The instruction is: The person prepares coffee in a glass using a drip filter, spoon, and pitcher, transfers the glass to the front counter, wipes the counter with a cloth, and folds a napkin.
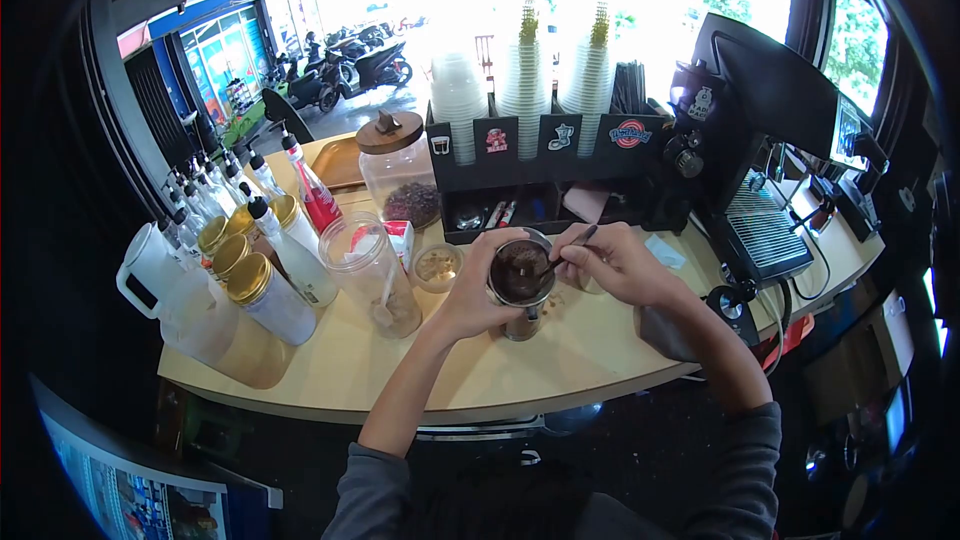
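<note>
A round metal cup (521, 271) with dark brown contents is tilted toward the camera above the counter. My left hand (474, 290) is wrapped round its left side. My right hand (618, 265) pinches a dark-handled utensil (583, 238), whose lower end reaches into the cup. Below the cup stands a small vessel (521, 325), partly hidden by it. Left of my left hand are an open clear jar (372, 280) with a scoop inside and a small glass bowl (438, 266). Brown bits lie on the counter near the cup.
Pump bottles and gold-lidded jars (270, 300) crowd the left, beside a white pitcher (215, 315). A wooden-lidded jar (398, 175) and a black organizer (545, 175) with stacked cups stand behind. At right are a coffee machine (765, 225) and cables. The wooden counter's (480, 390) front edge curves nearby.
</note>
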A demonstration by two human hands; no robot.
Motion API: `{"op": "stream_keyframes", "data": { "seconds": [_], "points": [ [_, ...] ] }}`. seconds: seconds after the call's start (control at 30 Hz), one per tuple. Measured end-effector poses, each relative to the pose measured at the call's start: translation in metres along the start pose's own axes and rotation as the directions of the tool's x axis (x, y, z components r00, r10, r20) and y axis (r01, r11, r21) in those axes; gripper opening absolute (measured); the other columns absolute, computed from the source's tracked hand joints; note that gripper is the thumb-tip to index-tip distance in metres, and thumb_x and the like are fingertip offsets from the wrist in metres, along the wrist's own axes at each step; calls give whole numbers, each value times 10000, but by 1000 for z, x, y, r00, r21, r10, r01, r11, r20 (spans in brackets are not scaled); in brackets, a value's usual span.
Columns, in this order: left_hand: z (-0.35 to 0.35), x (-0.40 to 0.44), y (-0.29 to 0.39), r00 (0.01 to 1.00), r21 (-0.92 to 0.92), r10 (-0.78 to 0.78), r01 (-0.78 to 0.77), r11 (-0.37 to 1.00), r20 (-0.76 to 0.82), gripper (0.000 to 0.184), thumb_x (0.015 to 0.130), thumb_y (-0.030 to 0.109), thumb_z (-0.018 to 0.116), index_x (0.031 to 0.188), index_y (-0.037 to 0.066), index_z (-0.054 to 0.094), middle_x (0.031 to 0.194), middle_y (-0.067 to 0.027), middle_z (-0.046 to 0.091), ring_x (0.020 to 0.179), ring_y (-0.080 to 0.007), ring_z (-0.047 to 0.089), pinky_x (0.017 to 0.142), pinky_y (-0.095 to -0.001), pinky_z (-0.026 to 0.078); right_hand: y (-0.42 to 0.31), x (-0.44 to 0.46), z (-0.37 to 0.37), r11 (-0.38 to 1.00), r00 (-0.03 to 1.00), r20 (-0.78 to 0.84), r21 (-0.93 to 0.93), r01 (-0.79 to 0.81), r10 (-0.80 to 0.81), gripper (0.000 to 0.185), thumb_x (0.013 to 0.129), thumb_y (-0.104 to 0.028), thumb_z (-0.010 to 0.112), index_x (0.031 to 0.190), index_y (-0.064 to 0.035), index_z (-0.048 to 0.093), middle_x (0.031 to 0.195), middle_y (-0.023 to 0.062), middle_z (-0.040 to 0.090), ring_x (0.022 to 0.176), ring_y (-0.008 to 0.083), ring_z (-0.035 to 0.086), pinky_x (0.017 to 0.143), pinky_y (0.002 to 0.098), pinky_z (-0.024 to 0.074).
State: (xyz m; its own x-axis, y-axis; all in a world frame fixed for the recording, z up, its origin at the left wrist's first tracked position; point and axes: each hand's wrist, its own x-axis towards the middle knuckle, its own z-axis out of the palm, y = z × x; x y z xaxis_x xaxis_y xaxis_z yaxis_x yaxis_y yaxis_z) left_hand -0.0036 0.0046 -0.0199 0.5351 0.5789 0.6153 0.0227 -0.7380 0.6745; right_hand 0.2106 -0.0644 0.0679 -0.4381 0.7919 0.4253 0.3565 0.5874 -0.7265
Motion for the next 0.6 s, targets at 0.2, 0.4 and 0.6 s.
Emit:
{"op": "stream_keyframes", "data": {
  "seconds": [0.2, 0.4, 0.6],
  "points": [
    [-2, 2, 7, 995, 76, 90, -86, 993, -46, 798, 538, 77, 772, 1269, 105, 453, 1214, -92, 505, 1212, -284, 453, 1071, -403, 312, 2, 7, -7, 1000, 999, 37, -11, 9, -8, 156, 944, -69, 505, 968, 42, 612, 755, 78, 638, 704, 120, 630, 667, 262, 505],
    [-4, 4, 10, 1000, 88, 29, -29, 996, 6, 828, 539, 11, 735, 1313, 96, 450, 1285, -80, 499, 1239, -236, 466, 1078, -370, 339, 8, 11, -8, 996, 999, -28, 85, -30, 32, 198, 970, -78, 474, 949, 46, 627, 743, 68, 644, 702, 87, 622, 656, 237, 498],
    [-5, 5, 12, 999, 93, 33, -36, 995, 35, 826, 547, 4, 718, 1321, 90, 441, 1301, -83, 494, 1253, -241, 458, 1090, -369, 326, 3, 11, -6, 1000, 996, -88, -26, 2, -4, 199, 970, -87, 479, 956, 55, 617, 740, 75, 648, 718, 99, 644, 654, 239, 505]
  ]
}}
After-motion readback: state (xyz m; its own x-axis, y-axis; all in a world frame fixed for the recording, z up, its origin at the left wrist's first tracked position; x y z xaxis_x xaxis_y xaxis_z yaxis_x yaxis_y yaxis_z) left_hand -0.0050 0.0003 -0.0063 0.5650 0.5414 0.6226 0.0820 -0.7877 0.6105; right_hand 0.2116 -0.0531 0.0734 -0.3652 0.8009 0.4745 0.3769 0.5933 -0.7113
